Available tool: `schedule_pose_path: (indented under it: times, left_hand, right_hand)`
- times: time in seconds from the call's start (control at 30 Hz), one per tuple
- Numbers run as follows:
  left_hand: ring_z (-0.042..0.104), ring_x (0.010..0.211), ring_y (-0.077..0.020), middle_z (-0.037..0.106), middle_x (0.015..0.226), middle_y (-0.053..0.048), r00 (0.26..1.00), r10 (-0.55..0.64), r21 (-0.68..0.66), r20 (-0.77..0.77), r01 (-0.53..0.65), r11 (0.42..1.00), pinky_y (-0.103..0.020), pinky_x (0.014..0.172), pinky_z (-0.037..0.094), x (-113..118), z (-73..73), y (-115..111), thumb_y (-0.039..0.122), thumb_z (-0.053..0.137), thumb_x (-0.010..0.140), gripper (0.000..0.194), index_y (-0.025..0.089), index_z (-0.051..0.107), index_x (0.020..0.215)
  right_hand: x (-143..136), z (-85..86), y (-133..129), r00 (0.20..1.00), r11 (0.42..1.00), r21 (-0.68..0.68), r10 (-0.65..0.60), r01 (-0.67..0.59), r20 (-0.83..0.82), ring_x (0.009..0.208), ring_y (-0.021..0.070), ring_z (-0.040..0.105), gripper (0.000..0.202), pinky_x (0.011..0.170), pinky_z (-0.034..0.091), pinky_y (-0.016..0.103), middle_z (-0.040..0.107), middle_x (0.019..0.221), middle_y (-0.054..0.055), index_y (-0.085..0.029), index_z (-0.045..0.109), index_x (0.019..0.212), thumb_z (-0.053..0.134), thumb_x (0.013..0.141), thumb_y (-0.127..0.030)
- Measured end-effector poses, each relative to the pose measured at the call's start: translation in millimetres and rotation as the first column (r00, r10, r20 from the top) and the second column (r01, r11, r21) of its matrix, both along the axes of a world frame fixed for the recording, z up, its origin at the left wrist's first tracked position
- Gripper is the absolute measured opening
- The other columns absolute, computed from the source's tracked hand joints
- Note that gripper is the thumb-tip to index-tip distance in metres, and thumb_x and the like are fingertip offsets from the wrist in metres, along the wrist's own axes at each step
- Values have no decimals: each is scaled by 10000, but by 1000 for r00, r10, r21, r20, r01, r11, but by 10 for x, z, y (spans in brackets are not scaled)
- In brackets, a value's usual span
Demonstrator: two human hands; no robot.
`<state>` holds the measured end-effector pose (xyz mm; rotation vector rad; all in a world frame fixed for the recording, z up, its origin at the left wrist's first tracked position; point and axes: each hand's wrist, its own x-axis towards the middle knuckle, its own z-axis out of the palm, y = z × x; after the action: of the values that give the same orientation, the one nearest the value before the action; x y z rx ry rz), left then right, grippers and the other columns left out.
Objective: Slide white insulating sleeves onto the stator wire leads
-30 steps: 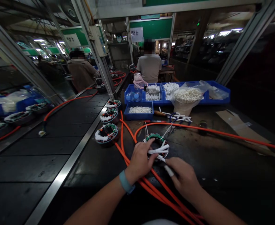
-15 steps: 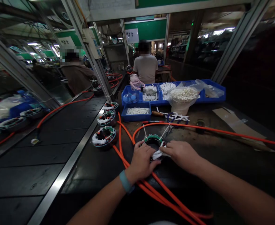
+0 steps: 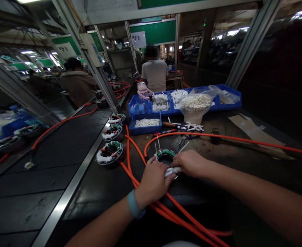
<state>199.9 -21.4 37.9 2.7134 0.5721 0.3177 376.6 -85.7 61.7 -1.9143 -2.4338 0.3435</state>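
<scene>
Pinching the white sleeves (image 3: pixel 169 171) at three o'clock, the right hand (image 3: pixel 191 163) is nearer that end; the left hand (image 3: pixel 154 178) clasps their nine-o'clock end. Lengthwise nine to three, they cross the ring part (image 3: pixel 166 151) at six.

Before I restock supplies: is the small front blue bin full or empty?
Not empty: the small blue bin holds many thin white strips; depth unclear.

Bare left hand (image 3: pixel 153 180) is hiding near-left rim of green-and-black ring-shaped part (image 3: pixel 166 153). Bare right hand (image 3: pixel 190 164) is covering right ends of white tubular sleeves (image 3: pixel 169 171). Long orange cable (image 3: pixel 276 145) is running out past right edge. Print on white paper sheet (image 3: pixel 138 38) is appearing too small to read.
</scene>
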Motion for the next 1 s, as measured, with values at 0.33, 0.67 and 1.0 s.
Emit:
schedule_pose_path:
  times: [0.33, 0.67, 1.0]
  left_hand:
    - [566, 897, -180, 631, 868, -9, 991, -122, -93, 56, 127, 988, -469, 1073, 228, -69, -7, 61, 271, 536, 843, 175, 235, 623, 991]
    - [548, 872, -209, 610, 793, 4, 991, 91, -155, 102, -74, 985, -505, 1025, 226, 67, -121, -87, 218, 642, 688, 96, 222, 606, 778]
    - [508, 937, -230, 618, 820, -3, 979, 70, -181, 192, -35, 983, -474, 992, 212, 43, -170, -86, 235, 623, 718, 121, 236, 620, 839]
  right_hand:
    - [546, -423, -451, 888, 907, 319, -112, 274, -445, 883, 171, 578, 316, 792, 432, 279, 641, 944, 53, -176, 594, 980, 440, 745, -31]
    - [321, -589, -265, 691, 908, 392, 188, 150, -698, 871, 144, 585, 162, 788, 452, 250, 622, 929, 58, -178, 659, 897, 519, 838, -121]
    - [483, -197, -107, 931, 933, 338, 228, -125, -284, 825, 157, 544, 227, 712, 395, 254, 625, 854, 45, -174, 660, 833, 464, 843, -59]
